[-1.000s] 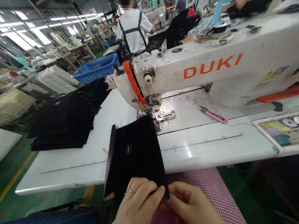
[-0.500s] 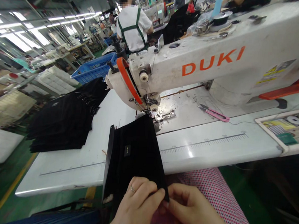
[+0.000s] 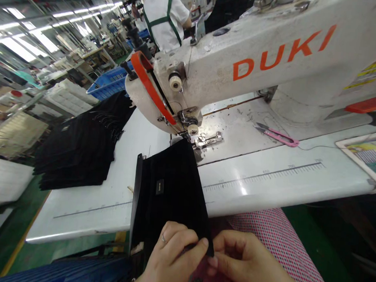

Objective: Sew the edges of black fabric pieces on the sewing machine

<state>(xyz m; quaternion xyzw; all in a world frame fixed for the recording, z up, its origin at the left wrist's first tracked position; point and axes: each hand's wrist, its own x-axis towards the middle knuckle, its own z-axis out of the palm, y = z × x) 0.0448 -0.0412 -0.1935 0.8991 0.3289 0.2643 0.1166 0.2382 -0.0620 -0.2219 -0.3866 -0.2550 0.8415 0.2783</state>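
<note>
A black fabric piece (image 3: 168, 195) with a small dark label lies across the front edge of a white sewing table (image 3: 262, 180), its far corner tucked beneath the presser foot (image 3: 204, 141) of a white sewing machine (image 3: 271, 56) lettered DUKI in orange. The cloth's near end hangs off the table edge toward the person's lap. There the left hand (image 3: 170, 255), wearing a ring, pinches the near right corner of the cloth between thumb and curled fingers. The right hand (image 3: 243, 265) meets it just beside that corner, fingertips pressed together at the cloth's edge; whether it grips the fabric cannot be told.

To the right of the machine's needle end, pink thread snips (image 3: 277, 135) lie on the machine bed, well apart from the cloth. Left of the machine, a stack of black fabric pieces (image 3: 81, 146) covers the table's far left end. Behind that stack sits a blue plastic crate (image 3: 110, 82). Beyond the machine head, a person in a white shirt with green straps (image 3: 164, 17) faces away. Pink checked cloth (image 3: 283, 246) covers the lap below the table.
</note>
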